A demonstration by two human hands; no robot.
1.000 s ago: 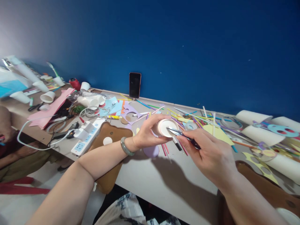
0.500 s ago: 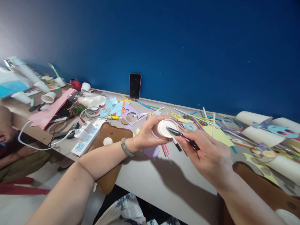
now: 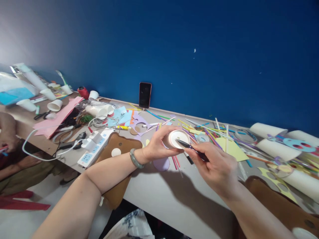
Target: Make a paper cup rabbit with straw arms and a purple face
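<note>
Paper cup [image 3: 181, 136] sits just off centre toward four o'clock, gripped in the curled left hand [image 3: 157, 143]; its round end faces the camera, the long axis running away behind. The right hand [image 3: 217, 162] grips a dark pointed tool [image 3: 187, 145] aimed toward ten o'clock, over that end.

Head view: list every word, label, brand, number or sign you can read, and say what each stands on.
No text can be read.
Yellow tube: any print is too small to read.
Power strip: any markings are too small to read.
Phone: dark screen, nothing readable.
Cup: nothing readable.
</note>
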